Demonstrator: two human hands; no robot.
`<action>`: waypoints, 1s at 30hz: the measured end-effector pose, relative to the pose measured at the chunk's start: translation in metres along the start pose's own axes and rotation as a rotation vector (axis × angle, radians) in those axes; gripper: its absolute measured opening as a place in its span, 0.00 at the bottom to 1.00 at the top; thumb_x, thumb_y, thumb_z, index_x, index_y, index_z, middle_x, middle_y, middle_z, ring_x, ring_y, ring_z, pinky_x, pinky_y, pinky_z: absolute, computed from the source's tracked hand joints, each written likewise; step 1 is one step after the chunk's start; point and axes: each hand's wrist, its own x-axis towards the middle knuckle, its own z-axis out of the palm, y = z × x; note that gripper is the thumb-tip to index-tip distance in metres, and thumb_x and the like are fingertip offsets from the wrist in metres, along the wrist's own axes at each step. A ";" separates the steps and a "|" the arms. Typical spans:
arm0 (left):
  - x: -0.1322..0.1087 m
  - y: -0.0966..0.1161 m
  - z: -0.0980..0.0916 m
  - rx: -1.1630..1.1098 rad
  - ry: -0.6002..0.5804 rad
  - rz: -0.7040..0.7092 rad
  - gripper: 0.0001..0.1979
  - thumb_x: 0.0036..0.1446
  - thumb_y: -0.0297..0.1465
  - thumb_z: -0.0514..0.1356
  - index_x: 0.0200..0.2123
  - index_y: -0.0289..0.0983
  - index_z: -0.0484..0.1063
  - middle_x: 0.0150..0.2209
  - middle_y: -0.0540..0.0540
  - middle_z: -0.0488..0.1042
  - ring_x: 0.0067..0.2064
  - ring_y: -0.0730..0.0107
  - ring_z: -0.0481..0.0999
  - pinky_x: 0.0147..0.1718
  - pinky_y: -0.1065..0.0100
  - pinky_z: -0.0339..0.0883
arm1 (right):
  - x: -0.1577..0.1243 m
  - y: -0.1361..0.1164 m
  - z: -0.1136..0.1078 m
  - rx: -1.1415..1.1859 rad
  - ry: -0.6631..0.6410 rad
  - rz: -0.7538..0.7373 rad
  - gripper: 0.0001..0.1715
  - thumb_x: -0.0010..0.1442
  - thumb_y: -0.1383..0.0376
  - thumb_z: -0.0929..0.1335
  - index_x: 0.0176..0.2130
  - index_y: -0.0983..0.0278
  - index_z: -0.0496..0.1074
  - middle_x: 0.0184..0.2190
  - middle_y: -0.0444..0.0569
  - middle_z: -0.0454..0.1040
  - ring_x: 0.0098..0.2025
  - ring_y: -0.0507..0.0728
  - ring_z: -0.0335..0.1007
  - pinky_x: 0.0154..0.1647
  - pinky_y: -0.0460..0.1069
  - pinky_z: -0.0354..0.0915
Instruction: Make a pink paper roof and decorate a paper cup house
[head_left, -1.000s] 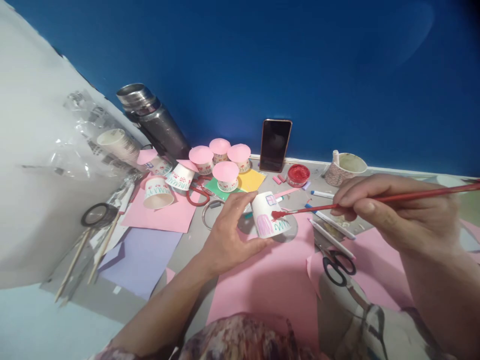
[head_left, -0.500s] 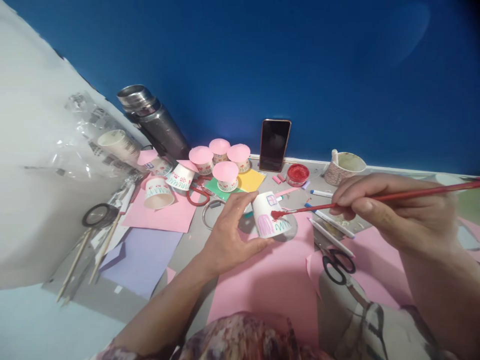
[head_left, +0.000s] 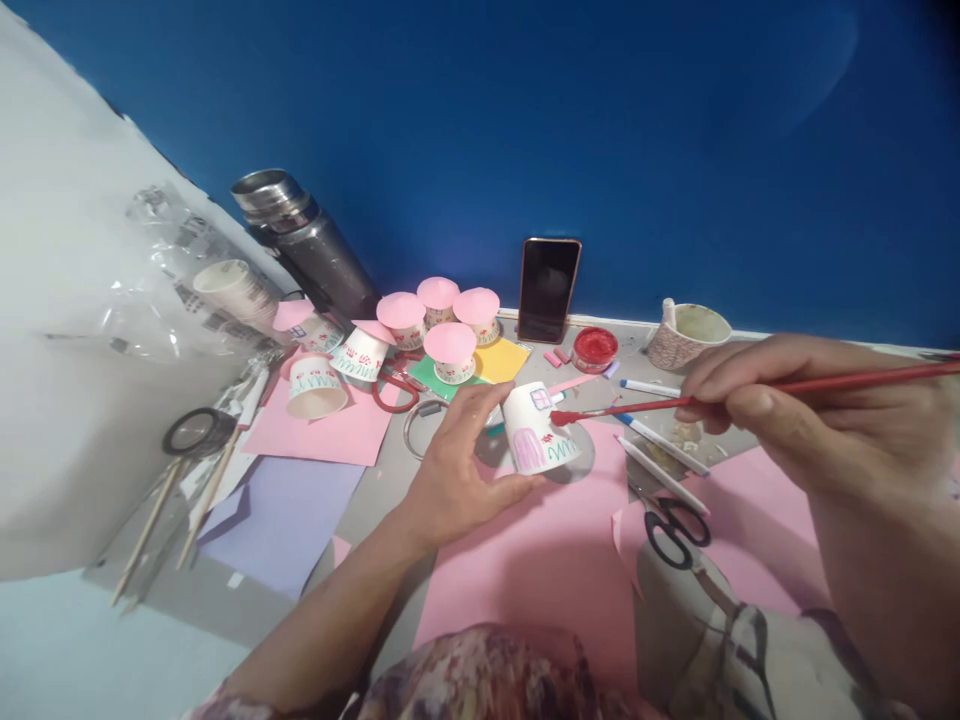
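A white paper cup (head_left: 534,430), upside down and slightly tilted, is gripped between the thumb and fingers of my left hand (head_left: 457,475). It bears a drawn window, a purple door, green grass strokes and small red marks. My right hand (head_left: 787,415) pinches a red-handled paintbrush (head_left: 645,405). The brush's red-loaded tip is at the cup's right side, above the grass strokes; whether it touches I cannot tell. Under the cup lies a sheet of pink paper (head_left: 525,580). Beyond the cup stands a pot of red paint (head_left: 595,348).
Several pink-roofed paper cups (head_left: 450,345) stand behind, near a steel flask (head_left: 307,240). A phone (head_left: 550,290) leans on the blue wall. Markers (head_left: 664,475) and black-handled scissors (head_left: 675,530) lie to the right. A tape roll (head_left: 196,432) and purple paper (head_left: 292,515) are at left.
The brush tip has lifted slightly up and to the right, and a red mark now shows on the cup where it was. My right hand has shifted a little right; my left hand keeps its hold.
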 end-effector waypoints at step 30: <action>-0.002 -0.004 0.004 -0.335 -0.026 -0.155 0.42 0.50 0.25 0.72 0.67 0.49 0.65 0.69 0.43 0.66 0.70 0.46 0.66 0.69 0.47 0.63 | 0.000 -0.002 0.000 0.029 -0.087 0.016 0.08 0.65 0.71 0.72 0.39 0.59 0.82 0.27 0.46 0.79 0.31 0.58 0.77 0.26 0.52 0.69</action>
